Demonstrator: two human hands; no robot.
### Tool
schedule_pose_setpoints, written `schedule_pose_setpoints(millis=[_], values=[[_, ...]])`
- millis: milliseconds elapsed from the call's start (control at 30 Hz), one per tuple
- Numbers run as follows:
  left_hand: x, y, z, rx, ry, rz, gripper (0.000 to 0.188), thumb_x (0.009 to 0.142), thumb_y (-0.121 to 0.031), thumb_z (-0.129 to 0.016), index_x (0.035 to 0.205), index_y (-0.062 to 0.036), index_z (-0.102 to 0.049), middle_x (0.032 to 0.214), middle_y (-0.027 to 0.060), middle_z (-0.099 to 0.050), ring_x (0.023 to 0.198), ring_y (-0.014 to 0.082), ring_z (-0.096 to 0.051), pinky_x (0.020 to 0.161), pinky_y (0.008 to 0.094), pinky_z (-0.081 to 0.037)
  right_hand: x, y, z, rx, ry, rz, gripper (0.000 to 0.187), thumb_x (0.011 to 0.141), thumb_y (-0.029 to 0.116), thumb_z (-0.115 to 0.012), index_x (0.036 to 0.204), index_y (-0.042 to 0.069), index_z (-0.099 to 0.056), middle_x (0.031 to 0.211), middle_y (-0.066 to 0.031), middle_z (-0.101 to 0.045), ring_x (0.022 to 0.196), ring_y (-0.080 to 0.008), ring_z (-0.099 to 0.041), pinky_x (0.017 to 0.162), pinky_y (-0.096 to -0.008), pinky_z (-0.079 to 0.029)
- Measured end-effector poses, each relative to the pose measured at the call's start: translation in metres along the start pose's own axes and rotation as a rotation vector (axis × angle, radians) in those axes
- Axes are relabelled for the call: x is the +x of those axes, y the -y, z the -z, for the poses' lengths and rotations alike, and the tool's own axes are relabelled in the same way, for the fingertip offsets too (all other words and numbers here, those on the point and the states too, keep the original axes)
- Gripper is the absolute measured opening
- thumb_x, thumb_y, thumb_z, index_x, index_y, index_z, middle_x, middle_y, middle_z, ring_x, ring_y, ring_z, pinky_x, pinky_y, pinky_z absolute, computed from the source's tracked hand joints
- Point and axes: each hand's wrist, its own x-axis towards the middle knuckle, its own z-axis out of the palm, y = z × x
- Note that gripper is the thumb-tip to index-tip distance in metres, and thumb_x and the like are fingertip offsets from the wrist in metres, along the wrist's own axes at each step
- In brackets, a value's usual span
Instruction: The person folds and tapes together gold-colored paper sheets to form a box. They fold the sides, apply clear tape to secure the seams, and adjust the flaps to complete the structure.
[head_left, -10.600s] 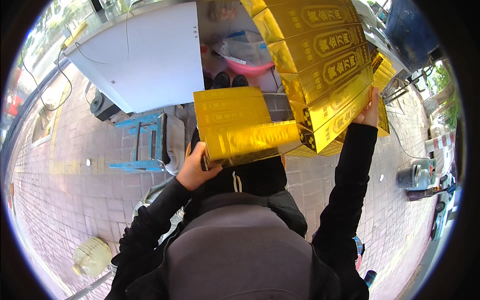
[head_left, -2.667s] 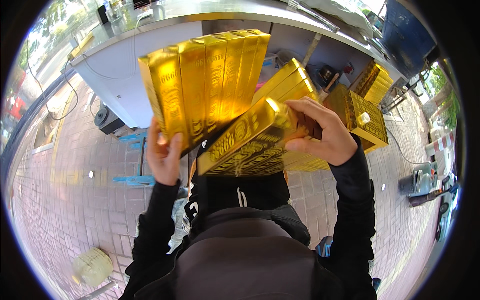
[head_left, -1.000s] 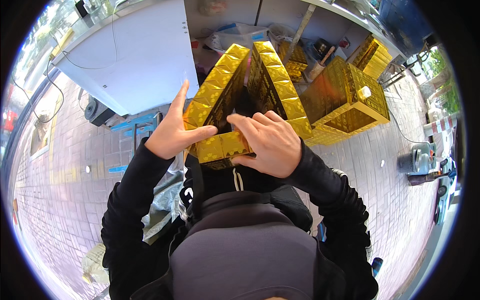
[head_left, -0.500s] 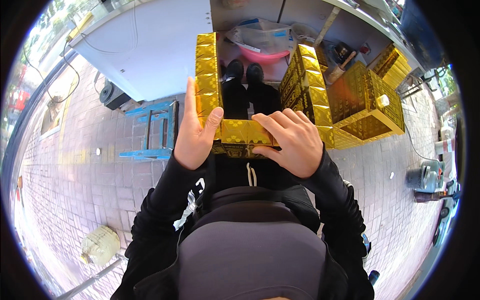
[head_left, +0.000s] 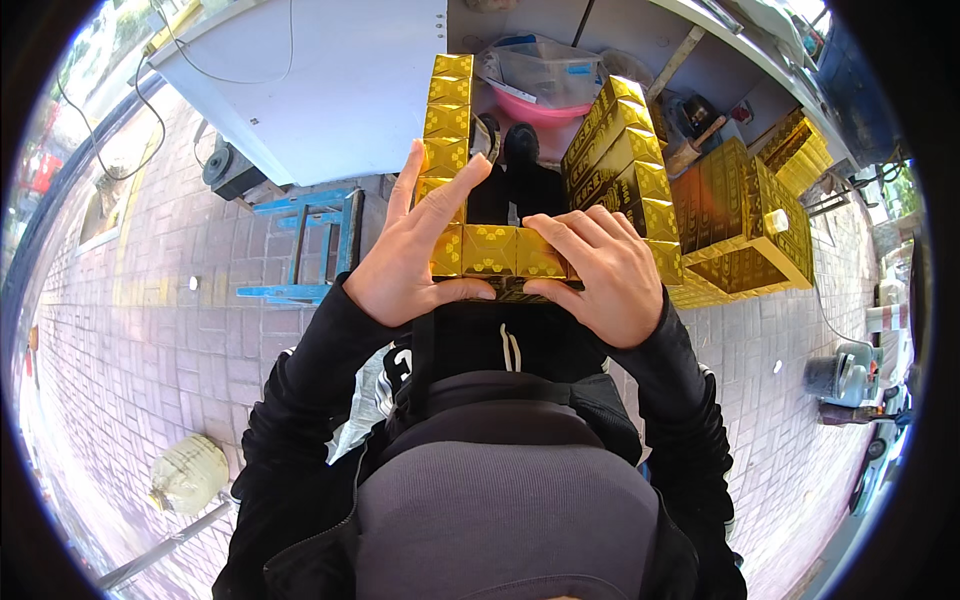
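Note:
A gold, U-shaped piece made of joined foil-wrapped boxes lies before my waist. Its near row [head_left: 490, 250] links a left column [head_left: 447, 125] and a taller-looking right column [head_left: 628, 165] with dark print on its side. My left hand [head_left: 410, 255] rests against the near left corner with its fingers stretched apart. Its thumb lies along the near face, and one finger reaches over the left column. My right hand [head_left: 607, 275] grips the near row toward the right corner, fingers on top and thumb against the near side. My fingers hide parts of both corners.
To the right stands a hollow gold box structure [head_left: 745, 225], with more gold boxes [head_left: 797, 150] behind. A pink basin [head_left: 540, 112] sits under the white counter [head_left: 330, 90]. At left are a blue stool [head_left: 310, 245] and a pale container [head_left: 190, 475] on the paving.
My left hand has shifted from the column's outer side onto the near left corner, its thumb now along the near face. The right hand keeps its hold. The view has shifted slightly.

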Motion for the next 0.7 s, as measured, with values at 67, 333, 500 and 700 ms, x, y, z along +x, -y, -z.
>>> schedule_pose_setpoints(millis=[67, 333, 500, 700], values=[[0.0002, 0.0004, -0.0026, -0.013, -0.009, -0.006, 0.121, 0.066, -0.039, -0.092, 0.161, -0.0113, -0.023, 0.156, 0.0035, -0.047, 0.155, 0.0449, -0.002, 0.124, 0.0562, -0.010, -0.0001, -0.0006, -0.0016, -0.003, 0.001, 0.001, 0.061, 0.075, 0.029, -0.083, 0.128, 0.008, -0.062, 0.105, -0.0064, -0.067, 0.096, -0.0269, -0.061, 0.088, -0.0390, -0.048], [0.0005, 0.0012, -0.0005, 0.014, 0.025, -0.037, 0.120, 0.068, -0.039, -0.091, 0.162, -0.0100, -0.023, 0.136, 0.0008, -0.064, 0.155, 0.0383, -0.010, 0.124, 0.0553, -0.011, -0.0036, -0.0004, -0.0065, -0.002, -0.013, 0.008, 0.057, 0.075, 0.025, -0.083, 0.124, 0.006, -0.061, 0.109, -0.0072, -0.066, 0.100, -0.0277, -0.061, 0.090, -0.0390, -0.048], [0.0000, 0.0024, -0.0019, 0.002, 0.023, -0.055, 0.120, 0.069, -0.039, -0.091, 0.161, -0.0065, -0.021, 0.130, 0.0023, -0.066, 0.155, 0.0388, -0.013, 0.123, 0.0568, -0.009, -0.0039, 0.0002, -0.0072, 0.013, -0.016, -0.003, 0.060, 0.074, 0.025, -0.084, 0.126, 0.006, -0.060, 0.111, -0.0094, -0.067, 0.101, -0.0307, -0.062, 0.091, -0.0411, -0.049], [-0.0010, 0.0019, -0.0009, -0.004, 0.028, -0.045, 0.120, 0.071, -0.040, -0.090, 0.161, -0.0043, -0.019, 0.128, 0.0035, -0.066, 0.155, 0.0380, -0.015, 0.123, 0.0583, -0.007, -0.0033, 0.0030, -0.0079, 0.102, -0.027, -0.050, 0.058, 0.071, 0.020, -0.087, 0.121, 0.005, -0.060, 0.109, -0.0101, -0.067, 0.098, -0.0308, -0.062, 0.090, -0.0401, -0.049]])
